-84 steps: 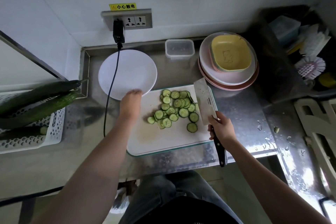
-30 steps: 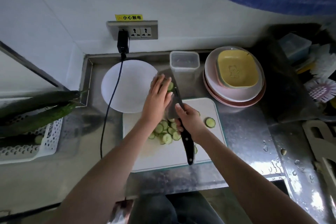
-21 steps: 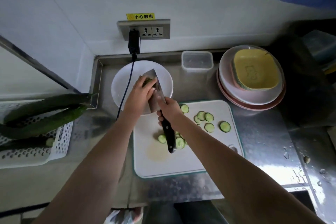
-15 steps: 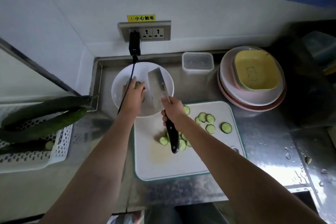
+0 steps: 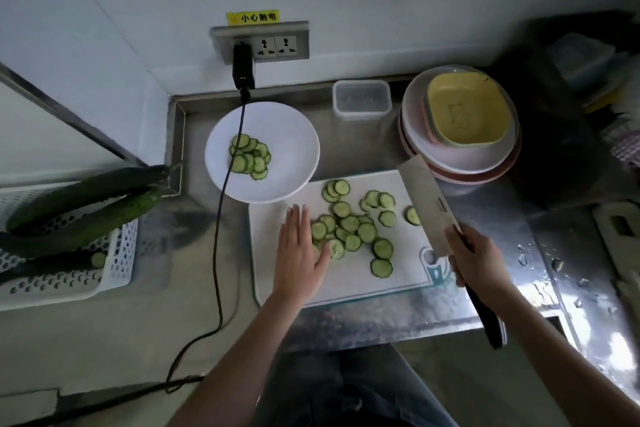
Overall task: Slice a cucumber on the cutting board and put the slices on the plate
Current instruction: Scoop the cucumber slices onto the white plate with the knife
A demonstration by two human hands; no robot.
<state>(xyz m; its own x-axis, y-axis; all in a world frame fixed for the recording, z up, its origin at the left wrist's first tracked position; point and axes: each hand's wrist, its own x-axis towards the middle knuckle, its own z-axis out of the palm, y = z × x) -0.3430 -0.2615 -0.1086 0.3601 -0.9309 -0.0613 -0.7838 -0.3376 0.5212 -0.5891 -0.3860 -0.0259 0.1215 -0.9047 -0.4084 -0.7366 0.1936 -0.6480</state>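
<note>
Several cucumber slices [image 5: 349, 224] lie scattered on the white cutting board [image 5: 349, 284]. A small pile of slices [image 5: 250, 157] sits on the white plate [image 5: 291, 149] just beyond the board's far left corner. My left hand [image 5: 299, 253] lies flat on the board with straight fingers, its right edge against the slices. My right hand [image 5: 476, 260] grips the black handle of a cleaver [image 5: 427, 203], whose blade stands at the board's right edge, just right of the slices.
A black cable [image 5: 221, 218] runs from the wall socket across the plate and down the counter. A white basket [image 5: 65, 274] with whole cucumbers [image 5: 86, 208] stands at the left. A clear container [image 5: 362, 99] and stacked plates with yellow dishes [image 5: 460, 121] sit behind the board.
Both hands carried slices on the cleaver blade to the plate and left them there. They have come back: the left hand to the board's left side, the cleaver to its right edge.
</note>
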